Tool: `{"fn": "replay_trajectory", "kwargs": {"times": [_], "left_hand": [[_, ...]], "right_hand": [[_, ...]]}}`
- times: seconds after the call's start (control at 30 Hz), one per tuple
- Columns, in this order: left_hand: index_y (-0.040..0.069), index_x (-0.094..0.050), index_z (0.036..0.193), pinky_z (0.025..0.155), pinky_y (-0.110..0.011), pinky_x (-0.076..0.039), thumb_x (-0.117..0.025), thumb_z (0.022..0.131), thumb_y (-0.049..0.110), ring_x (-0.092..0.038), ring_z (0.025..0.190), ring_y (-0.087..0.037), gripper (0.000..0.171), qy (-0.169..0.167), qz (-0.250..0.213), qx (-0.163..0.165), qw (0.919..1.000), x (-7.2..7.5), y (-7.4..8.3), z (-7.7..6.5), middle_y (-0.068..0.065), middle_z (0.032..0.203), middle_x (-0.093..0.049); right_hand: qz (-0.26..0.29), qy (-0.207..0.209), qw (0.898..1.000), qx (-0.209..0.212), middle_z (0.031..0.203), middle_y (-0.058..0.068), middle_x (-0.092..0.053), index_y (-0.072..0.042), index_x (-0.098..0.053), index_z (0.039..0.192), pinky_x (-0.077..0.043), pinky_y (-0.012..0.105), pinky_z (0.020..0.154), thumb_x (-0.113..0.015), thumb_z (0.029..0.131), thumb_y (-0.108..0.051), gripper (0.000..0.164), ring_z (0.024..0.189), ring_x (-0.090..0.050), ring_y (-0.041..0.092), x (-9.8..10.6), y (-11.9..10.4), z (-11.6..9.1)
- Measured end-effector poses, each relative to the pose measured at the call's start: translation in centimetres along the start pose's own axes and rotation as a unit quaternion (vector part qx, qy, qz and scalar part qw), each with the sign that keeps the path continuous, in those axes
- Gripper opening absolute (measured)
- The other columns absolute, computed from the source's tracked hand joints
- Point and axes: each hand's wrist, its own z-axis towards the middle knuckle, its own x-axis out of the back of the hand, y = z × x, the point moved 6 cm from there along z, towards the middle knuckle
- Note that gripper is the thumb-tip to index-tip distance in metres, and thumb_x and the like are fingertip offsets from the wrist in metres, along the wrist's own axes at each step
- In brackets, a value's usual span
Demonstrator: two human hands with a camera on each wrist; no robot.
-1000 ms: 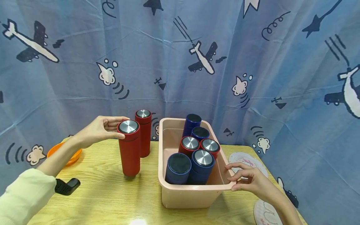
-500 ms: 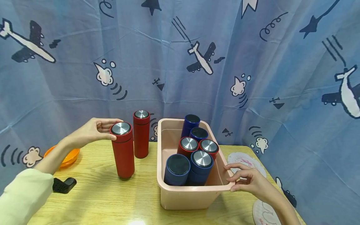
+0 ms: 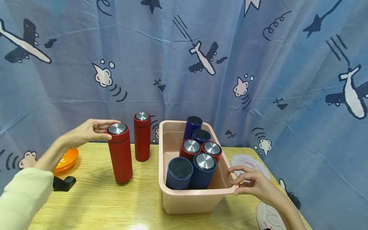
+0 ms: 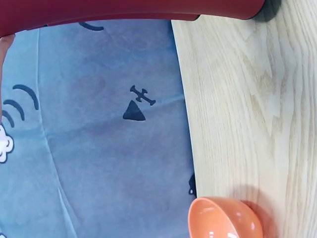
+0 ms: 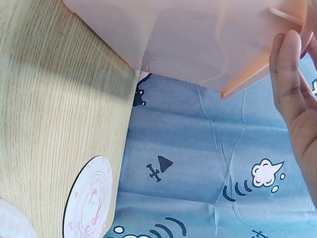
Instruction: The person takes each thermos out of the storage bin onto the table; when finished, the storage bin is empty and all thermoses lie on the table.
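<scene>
One red flask [image 3: 120, 156] — gripped by left hand [image 3: 85, 132], arm [image 3: 51, 156] outstretched.

Airplane-print curtain [image 3: 172, 70] behind wooden table [image 3: 143, 195]

In the centre of the head view, the tub [image 3: 187, 201] and neighbouring flasks [image 3: 203, 162] hide the lower parts of the flasks inside; at left, the forearm [image 3: 51, 157] covers part of the orange bowl [image 3: 69, 158]; at bottom right, a dark thing [image 3: 266, 228] is too small to tell. In the left-wrist view, the top edge crops the red flask [image 4: 124, 11], the left hand [image 3: 86, 131] only a sliver at upper left
</scene>
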Motion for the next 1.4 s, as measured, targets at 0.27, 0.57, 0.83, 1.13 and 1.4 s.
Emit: {"fn": "replay_trajectory", "kwargs": {"times": [0.27,0.57,0.83,1.13,1.4], "left_hand": [[0.000,-0.043,0.142,0.088,-0.019,-0.050,-0.064,0.091,0.007,-0.057,0.113,0.001,0.055,0.025,0.022,0.015,0.9993,1.0,-0.4,0.7,0.010,0.123,-0.063],[0.002,-0.042,0.143,0.090,-0.015,-0.046,-0.065,0.093,0.015,-0.050,0.118,0.005,0.057,0.050,0.063,0.030,0.9963,2.0,-0.8,1.1,0.008,0.129,-0.059],[0.006,-0.039,0.146,0.103,-0.036,-0.042,-0.063,0.095,0.019,-0.035,0.136,-0.035,0.058,0.054,0.094,0.056,0.9925,2.3,-1.2,1.7,-0.008,0.140,-0.051],[0.000,-0.034,0.147,0.091,-0.012,-0.045,-0.062,0.094,0.014,-0.053,0.114,0.006,0.061,0.057,0.046,0.042,0.9964,2.5,-1.8,2.5,-0.006,0.139,-0.051],[-0.003,-0.031,0.147,0.090,-0.011,-0.044,-0.062,0.094,0.014,-0.050,0.112,0.011,0.064,0.058,0.052,0.037,0.9963,2.4,-2.3,3.2,-0.016,0.144,-0.044]], "right_hand": [[0.002,0.003,1.000,-0.011,0.121,-0.007,-0.061,0.002,-0.073,0.091,-0.055,0.023,0.064,-0.074,0.077,0.001,0.014,0.104,-0.058,0.001,0.0,0.0,0.0],[0.015,-0.001,1.000,-0.005,0.122,-0.007,-0.061,0.002,-0.073,0.093,-0.056,0.022,0.067,-0.074,0.077,0.002,0.016,0.104,-0.059,0.003,0.0,0.0,-0.1],[-0.006,0.005,1.000,-0.012,0.121,-0.006,-0.061,0.001,-0.073,0.091,-0.056,0.024,0.065,-0.075,0.077,0.001,0.014,0.106,-0.056,-0.001,0.1,-0.1,-0.1],[0.019,0.001,0.999,-0.027,0.123,-0.005,-0.061,0.004,-0.072,0.092,-0.056,0.023,0.072,-0.074,0.078,0.000,0.015,0.108,-0.056,0.000,0.0,0.1,-0.1],[0.045,-0.011,0.998,-0.040,0.124,-0.010,-0.059,0.006,-0.071,0.094,-0.056,0.024,0.077,-0.072,0.080,0.000,0.015,0.106,-0.059,0.003,-0.1,0.1,-0.2]]}}
